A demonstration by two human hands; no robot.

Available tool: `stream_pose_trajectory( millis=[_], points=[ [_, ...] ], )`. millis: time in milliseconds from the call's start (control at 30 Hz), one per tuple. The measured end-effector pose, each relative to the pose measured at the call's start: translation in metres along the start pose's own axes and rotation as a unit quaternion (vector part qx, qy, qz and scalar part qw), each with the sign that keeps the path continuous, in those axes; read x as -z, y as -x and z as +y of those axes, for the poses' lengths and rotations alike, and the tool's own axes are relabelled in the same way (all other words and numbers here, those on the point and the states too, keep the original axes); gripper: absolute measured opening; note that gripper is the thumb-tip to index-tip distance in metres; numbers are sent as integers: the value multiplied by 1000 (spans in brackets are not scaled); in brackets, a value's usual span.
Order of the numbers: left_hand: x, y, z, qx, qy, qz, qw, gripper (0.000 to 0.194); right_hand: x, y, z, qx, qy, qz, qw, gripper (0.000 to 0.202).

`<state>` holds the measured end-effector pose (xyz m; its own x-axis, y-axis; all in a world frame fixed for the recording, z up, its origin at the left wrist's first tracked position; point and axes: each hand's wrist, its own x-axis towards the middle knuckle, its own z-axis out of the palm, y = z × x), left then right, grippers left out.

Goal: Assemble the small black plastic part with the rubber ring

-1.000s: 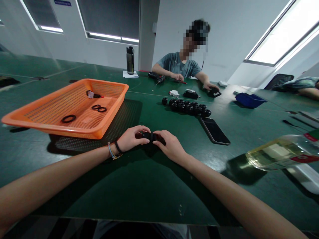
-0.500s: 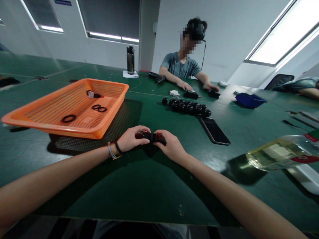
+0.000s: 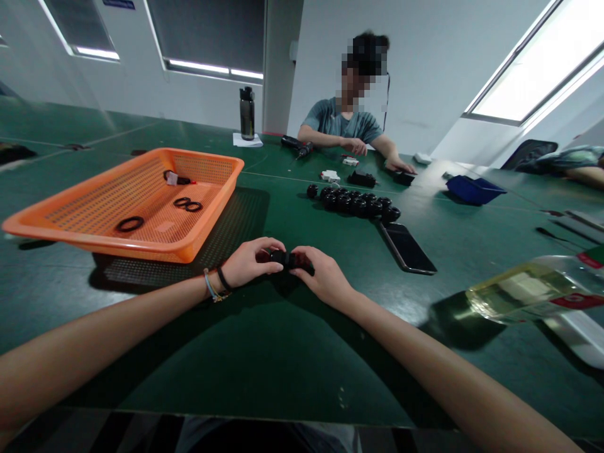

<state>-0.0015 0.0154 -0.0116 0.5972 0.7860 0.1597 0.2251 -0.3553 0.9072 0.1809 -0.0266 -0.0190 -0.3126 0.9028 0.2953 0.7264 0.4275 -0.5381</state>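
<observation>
Between my two hands, just over the green table (image 3: 302, 352), is a small black part (image 3: 285, 258) with a glossy surface. My left hand (image 3: 248, 261) grips its left end between thumb and fingers. At the other end, my right hand (image 3: 323, 274) pinches it, and the fingers hide much of that side. Its exact kind cannot be made out. Beyond my hands, several round glossy black pieces (image 3: 356, 202) lie in rows. A dark phone (image 3: 408, 247) lies flat to the right of them.
An orange basket (image 3: 189, 251) at left holds black rings (image 3: 130, 224). A bottle of yellow liquid (image 3: 519, 292) lies at right. Farther off are a blue bin (image 3: 474, 190), a power drill (image 3: 302, 149), a dark drinking bottle (image 3: 246, 114) and a seated co-worker (image 3: 342, 123).
My hands and the black part stay almost unmoved. The co-worker's hand on the left side has lifted back from the black device, and a small white piece now shows there.
</observation>
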Motion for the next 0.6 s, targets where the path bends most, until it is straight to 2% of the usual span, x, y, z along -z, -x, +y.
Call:
stream_pose_trajectory(
  millis=[600],
  points=[
    [0, 0, -1, 0, -4, 4, 1000, 28, 0, -1, -1, -4, 21, -10, 1000, 23]
  ],
)
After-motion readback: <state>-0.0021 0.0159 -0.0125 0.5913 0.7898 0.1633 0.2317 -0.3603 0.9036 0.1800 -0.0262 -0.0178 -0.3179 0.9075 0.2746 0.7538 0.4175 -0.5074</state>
